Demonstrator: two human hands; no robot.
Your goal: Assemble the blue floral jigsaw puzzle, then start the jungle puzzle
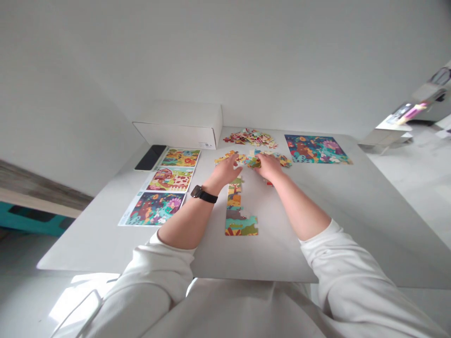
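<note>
My left hand (227,172) is over the left end of a loose pile of puzzle pieces (252,161), its thumb apart from its fingers, with nothing visible held. Opposite it, my right hand (268,166) has its fingers spread on the same pile, touching pieces. The fingertips partly cover the pieces there. Closer to me lies a partly joined puzzle (234,213), an L-shaped strip with a crocodile, a grey animal and a tree. Its upper end reaches up between my hands. A few red pieces (269,183) show beside my right wrist.
Behind the pile is a second heap of reddish pieces (253,137). A finished-looking blue puzzle (317,149) lies at the right. On the left are several picture sheets (157,209), a black phone (151,157) and a white box (174,134) against the wall.
</note>
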